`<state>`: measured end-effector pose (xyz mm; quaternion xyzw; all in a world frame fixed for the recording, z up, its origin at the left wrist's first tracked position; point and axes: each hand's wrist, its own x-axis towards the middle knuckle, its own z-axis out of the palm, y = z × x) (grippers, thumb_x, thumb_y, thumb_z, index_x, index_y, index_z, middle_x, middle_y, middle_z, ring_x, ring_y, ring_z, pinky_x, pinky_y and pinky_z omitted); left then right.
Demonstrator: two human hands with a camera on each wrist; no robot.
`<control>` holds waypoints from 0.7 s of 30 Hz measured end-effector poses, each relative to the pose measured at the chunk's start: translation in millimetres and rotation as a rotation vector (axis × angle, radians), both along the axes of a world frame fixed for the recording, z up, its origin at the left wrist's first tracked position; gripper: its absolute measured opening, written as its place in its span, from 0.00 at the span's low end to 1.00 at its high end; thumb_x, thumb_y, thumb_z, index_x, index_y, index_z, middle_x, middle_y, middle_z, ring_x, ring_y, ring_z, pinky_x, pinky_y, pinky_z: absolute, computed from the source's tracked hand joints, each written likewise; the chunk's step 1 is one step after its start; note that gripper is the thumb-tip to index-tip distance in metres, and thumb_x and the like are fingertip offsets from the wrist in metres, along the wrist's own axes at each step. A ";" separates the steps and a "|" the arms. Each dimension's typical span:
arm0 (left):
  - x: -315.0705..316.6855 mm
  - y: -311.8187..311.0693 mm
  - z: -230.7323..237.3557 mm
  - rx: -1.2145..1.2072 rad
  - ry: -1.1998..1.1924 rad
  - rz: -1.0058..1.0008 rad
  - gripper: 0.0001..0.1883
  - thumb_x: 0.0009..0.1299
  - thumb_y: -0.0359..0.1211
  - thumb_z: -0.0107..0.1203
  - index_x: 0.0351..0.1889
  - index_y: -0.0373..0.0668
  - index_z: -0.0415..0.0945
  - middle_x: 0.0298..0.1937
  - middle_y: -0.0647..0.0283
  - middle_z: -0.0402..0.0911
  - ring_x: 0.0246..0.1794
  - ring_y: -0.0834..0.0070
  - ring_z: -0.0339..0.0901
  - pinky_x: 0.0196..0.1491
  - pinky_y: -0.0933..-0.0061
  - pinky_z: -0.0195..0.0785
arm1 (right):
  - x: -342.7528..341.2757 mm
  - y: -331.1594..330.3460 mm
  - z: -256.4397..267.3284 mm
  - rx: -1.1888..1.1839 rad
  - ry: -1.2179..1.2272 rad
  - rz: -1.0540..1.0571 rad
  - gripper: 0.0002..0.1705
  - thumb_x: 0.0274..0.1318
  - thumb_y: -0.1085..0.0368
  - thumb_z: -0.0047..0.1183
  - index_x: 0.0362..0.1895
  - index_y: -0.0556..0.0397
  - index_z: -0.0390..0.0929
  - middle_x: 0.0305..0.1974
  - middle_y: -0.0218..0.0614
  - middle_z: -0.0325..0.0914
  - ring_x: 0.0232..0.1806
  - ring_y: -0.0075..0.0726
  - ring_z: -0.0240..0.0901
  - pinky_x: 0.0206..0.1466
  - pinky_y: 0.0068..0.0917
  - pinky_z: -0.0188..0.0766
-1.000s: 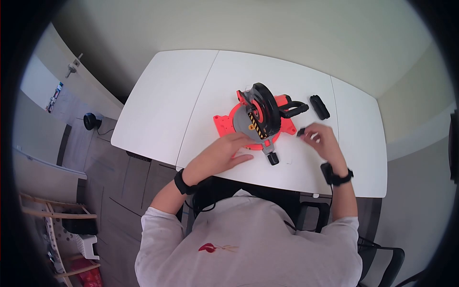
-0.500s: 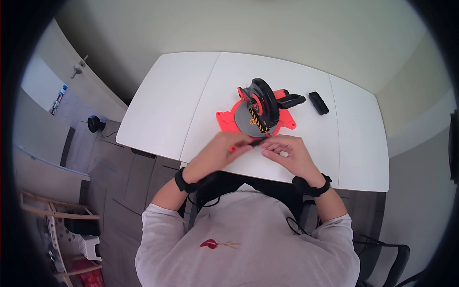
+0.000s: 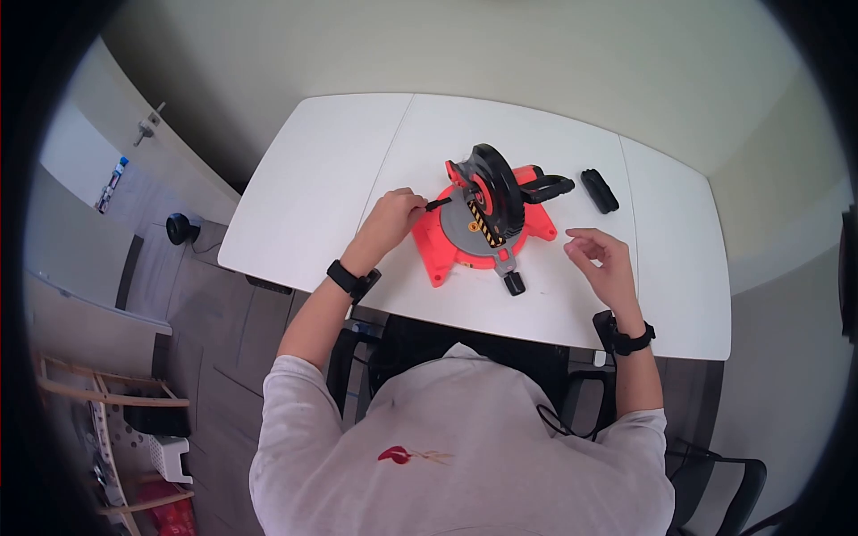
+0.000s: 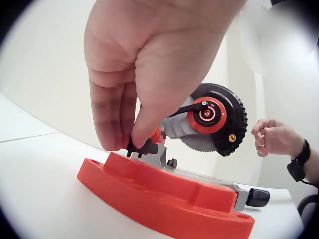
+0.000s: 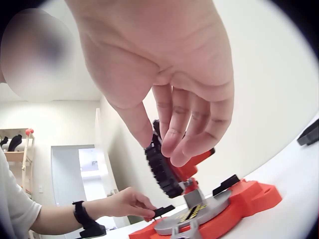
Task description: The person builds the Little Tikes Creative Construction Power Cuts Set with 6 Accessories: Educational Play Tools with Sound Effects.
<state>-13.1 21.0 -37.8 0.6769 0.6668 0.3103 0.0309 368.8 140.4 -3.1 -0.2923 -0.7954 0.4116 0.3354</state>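
A toy mitre saw with an orange-red base, grey turntable and black blade guard stands on the table. My left hand pinches a small black plastic piece between thumb and fingertips, close over the left side of the base. Two short pegs point down from this piece. A similar black piece sits at the opposite side of the turntable. To the right of the saw, my right hand hovers over the table with loosely bent fingers and nothing in them.
A black oblong object lies right of the saw on the white table. The saw's black handle juts right, and a black-tipped lever sticks out toward the person. A wall rises behind the table.
The small black piece was in my right hand, then both hands met in front of the saw. Now my left hand has it at the base's left side, and my right hand has moved back right.
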 end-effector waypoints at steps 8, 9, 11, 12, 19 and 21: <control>5.6 6.5 8.0 -0.036 0.026 -0.011 0.06 0.69 0.24 0.62 0.41 0.33 0.87 0.33 0.50 0.83 0.33 0.53 0.80 0.39 0.57 0.73 | 10.0 -1.5 -0.8 0.000 0.016 -0.031 0.13 0.65 0.69 0.66 0.53 0.56 0.87 0.33 0.33 0.86 0.34 0.20 0.80 0.39 0.21 0.75; 7.0 4.3 12.2 -0.064 0.031 -0.006 0.06 0.69 0.24 0.61 0.40 0.33 0.87 0.34 0.50 0.83 0.34 0.52 0.81 0.40 0.57 0.74 | 9.6 -2.4 -0.4 -0.006 0.018 -0.025 0.13 0.65 0.69 0.66 0.53 0.56 0.87 0.33 0.33 0.86 0.34 0.20 0.80 0.39 0.21 0.75; 7.2 1.9 13.4 -0.074 0.029 -0.006 0.06 0.69 0.24 0.60 0.40 0.34 0.87 0.34 0.49 0.83 0.34 0.51 0.81 0.41 0.56 0.75 | 9.0 -1.3 -2.2 -0.013 0.022 -0.011 0.13 0.65 0.69 0.66 0.53 0.56 0.87 0.33 0.33 0.86 0.33 0.20 0.80 0.39 0.21 0.75; 6.8 0.7 12.4 -0.060 0.020 -0.013 0.06 0.69 0.24 0.60 0.40 0.33 0.87 0.33 0.50 0.83 0.34 0.51 0.81 0.41 0.56 0.75 | 9.2 -0.3 -4.8 -0.015 0.023 -0.006 0.13 0.65 0.69 0.66 0.52 0.56 0.87 0.34 0.33 0.86 0.34 0.20 0.80 0.38 0.21 0.75; 6.7 3.1 10.2 -0.067 0.015 -0.006 0.05 0.68 0.24 0.60 0.38 0.33 0.86 0.32 0.49 0.82 0.34 0.50 0.80 0.40 0.54 0.74 | 4.6 -5.8 -5.3 -0.007 0.005 0.021 0.12 0.64 0.70 0.66 0.52 0.55 0.87 0.34 0.34 0.86 0.33 0.21 0.80 0.37 0.21 0.75; 5.7 3.8 12.1 -0.078 0.021 -0.020 0.06 0.68 0.24 0.60 0.39 0.33 0.86 0.33 0.48 0.81 0.34 0.49 0.80 0.41 0.54 0.74 | 5.7 -6.4 -5.6 -0.002 0.006 0.022 0.12 0.64 0.70 0.66 0.51 0.55 0.87 0.34 0.34 0.86 0.34 0.22 0.80 0.37 0.21 0.75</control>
